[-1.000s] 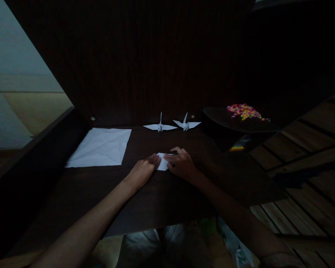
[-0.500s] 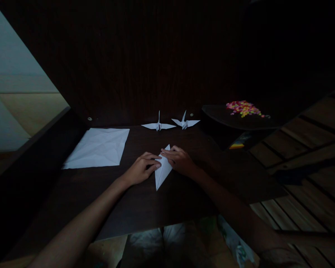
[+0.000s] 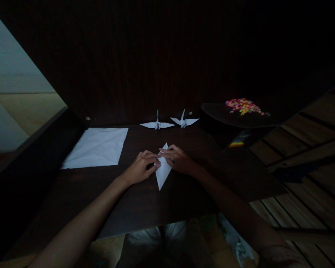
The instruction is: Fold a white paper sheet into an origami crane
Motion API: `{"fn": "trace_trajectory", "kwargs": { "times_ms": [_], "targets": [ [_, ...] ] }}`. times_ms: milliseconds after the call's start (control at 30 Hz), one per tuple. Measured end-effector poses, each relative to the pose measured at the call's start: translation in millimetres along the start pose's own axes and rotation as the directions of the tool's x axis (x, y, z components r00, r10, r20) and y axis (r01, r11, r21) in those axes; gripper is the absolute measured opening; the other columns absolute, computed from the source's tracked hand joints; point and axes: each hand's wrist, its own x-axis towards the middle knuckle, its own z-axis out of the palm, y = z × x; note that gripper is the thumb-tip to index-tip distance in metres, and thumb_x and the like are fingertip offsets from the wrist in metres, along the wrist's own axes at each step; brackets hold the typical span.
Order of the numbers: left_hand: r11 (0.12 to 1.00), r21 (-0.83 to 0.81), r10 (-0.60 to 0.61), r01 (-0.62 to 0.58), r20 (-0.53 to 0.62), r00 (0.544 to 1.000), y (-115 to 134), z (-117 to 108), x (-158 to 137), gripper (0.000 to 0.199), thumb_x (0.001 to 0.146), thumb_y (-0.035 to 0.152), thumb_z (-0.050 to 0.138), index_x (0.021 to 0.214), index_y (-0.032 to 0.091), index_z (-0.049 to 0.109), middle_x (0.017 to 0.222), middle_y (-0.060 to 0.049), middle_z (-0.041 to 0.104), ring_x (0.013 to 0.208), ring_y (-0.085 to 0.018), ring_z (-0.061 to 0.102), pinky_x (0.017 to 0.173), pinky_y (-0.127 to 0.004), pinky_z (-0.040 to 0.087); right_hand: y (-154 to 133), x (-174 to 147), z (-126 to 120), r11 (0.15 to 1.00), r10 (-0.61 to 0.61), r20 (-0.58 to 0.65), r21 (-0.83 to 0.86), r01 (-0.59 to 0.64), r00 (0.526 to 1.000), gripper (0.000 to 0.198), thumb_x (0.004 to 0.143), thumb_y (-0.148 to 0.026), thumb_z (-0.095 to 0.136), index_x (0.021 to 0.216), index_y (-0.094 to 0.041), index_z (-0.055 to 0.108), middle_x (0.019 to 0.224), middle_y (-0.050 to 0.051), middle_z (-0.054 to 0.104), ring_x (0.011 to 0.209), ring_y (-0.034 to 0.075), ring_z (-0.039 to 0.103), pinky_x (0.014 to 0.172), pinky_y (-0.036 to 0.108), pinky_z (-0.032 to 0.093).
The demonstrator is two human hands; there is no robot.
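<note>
A white sheet of origami paper [image 3: 162, 172], folded into a narrow diamond, lies on the dark desk with one point toward me. My left hand [image 3: 143, 166] grips its left edge, thumb and fingertips on the paper. From the other side, my right hand [image 3: 179, 159] holds the upper right part, its fingers bent across the top. The fingers of both hands nearly meet over the middle and hide part of the folds. Behind the paper stand two finished white paper cranes, a left one [image 3: 157, 125] and a right one [image 3: 183, 122], wings spread.
A creased white paper sheet [image 3: 96, 147] lies flat at the left. On a raised dark corner shelf [image 3: 216, 111] at the right sits a pile of small colourful pieces [image 3: 244, 106]. A dark panel [image 3: 145, 59] rises behind the desk [image 3: 128, 216]; a low side board [image 3: 28, 143] bounds the left.
The folded paper has turned slightly, its near point shifting a little to the right. Both hands keep their hold on it. The whole view has shifted slightly.
</note>
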Motion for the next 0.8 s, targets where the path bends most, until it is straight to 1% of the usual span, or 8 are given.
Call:
{"fn": "trace_trajectory", "kwargs": {
  "times_ms": [200, 300, 367, 433, 533, 633, 800],
  "targets": [
    [1.0, 0.004, -0.01, 0.009, 0.005, 1.0, 1.4, -0.6, -0.1, 0.017, 0.09, 0.032, 0.052, 0.088, 0.021, 0.065, 0.126, -0.006, 0.062, 0.118, -0.024, 0.049, 0.098, -0.046, 0.035, 0.1, -2.3, -9.8, 1.0, -0.027, 0.117, 0.01, 0.026, 0.993, 0.041, 0.091, -0.017, 0.043, 0.13, -0.019, 0.054, 0.138, 0.007, 0.052, 0.118, 0.024, 0.047, 0.098, 0.046, 0.039],
    [0.999, 0.004, -0.032, 0.032, 0.012, 0.999, 2.8, -0.6, -0.6, 0.015, 0.087, 0.034, 0.055, 0.088, 0.022, 0.064, 0.124, -0.006, 0.063, 0.12, -0.025, 0.048, 0.098, -0.046, 0.035, 2.4, -3.5, -10.4, 0.999, -0.03, 0.149, 0.023, 0.026, 0.988, 0.042, 0.092, -0.02, 0.042, 0.134, -0.021, 0.05, 0.142, 0.007, 0.047, 0.124, 0.025, 0.045, 0.1, 0.048, 0.036],
    [0.998, 0.018, -0.058, 0.058, -0.001, 0.998, 3.0, 0.6, -1.2, 0.018, 0.086, 0.035, 0.057, 0.097, 0.022, 0.064, 0.12, -0.007, 0.064, 0.119, -0.025, 0.05, 0.098, -0.045, 0.035, 4.0, -3.7, -8.9, 0.999, -0.015, 0.138, 0.04, 0.009, 0.99, 0.043, 0.093, -0.022, 0.042, 0.136, -0.022, 0.048, 0.144, 0.006, 0.044, 0.126, 0.025, 0.044, 0.102, 0.049, 0.036],
    [0.997, 0.044, -0.066, 0.067, -0.02, 0.998, 2.3, 2.4, -1.7, 0.029, 0.086, 0.036, 0.058, 0.111, 0.022, 0.062, 0.118, -0.007, 0.065, 0.117, -0.025, 0.051, 0.097, -0.044, 0.036, 5.3, -3.3, -6.8, 0.998, -0.006, 0.108, 0.071, -0.002, 0.994, 0.044, 0.094, -0.024, 0.043, 0.137, -0.02, 0.046, 0.145, 0.008, 0.044, 0.127, 0.025, 0.045, 0.104, 0.049, 0.036],
    [0.994, 0.11, -0.027, 0.026, 0.007, 1.0, 0.7, 4.4, -2.2, 0.038, 0.088, 0.036, 0.055, 0.124, 0.024, 0.058, 0.127, -0.007, 0.062, 0.12, -0.026, 0.048, 0.096, -0.047, 0.036, 6.8, -1.9, -4.0, 0.993, -0.009, 0.071, 0.12, 0.0, 0.997, 0.043, 0.093, -0.024, 0.045, 0.135, -0.016, 0.049, 0.141, 0.011, 0.048, 0.128, 0.024, 0.046, 0.106, 0.045, 0.037],
    [0.985, 0.173, -0.006, -0.006, 0.066, 0.998, -0.6, 3.6, -2.3, 0.037, 0.091, 0.037, 0.05, 0.125, 0.026, 0.059, 0.135, -0.005, 0.055, 0.127, -0.03, 0.041, 0.096, -0.052, 0.034, 8.2, -0.7, -1.6, 0.99, -0.021, 0.058, 0.141, 0.012, 0.998, 0.04, 0.093, -0.023, 0.046, 0.132, -0.018, 0.053, 0.139, 0.01, 0.05, 0.128, 0.022, 0.048, 0.107, 0.044, 0.038],
    [0.975, 0.221, -0.039, 0.014, 0.11, 0.993, -2.8, -1.5, -2.7, 0.04, 0.089, 0.044, 0.051, 0.127, 0.031, 0.057, 0.144, -0.001, 0.045, 0.135, -0.034, 0.031, 0.101, -0.057, 0.029, 11.4, -1.3, 2.3, 0.995, -0.03, 0.02, 0.098, 0.027, 0.999, 0.037, 0.092, -0.023, 0.049, 0.128, -0.02, 0.057, 0.136, 0.009, 0.054, 0.129, 0.023, 0.046, 0.107, 0.046, 0.039]
  ]
}}
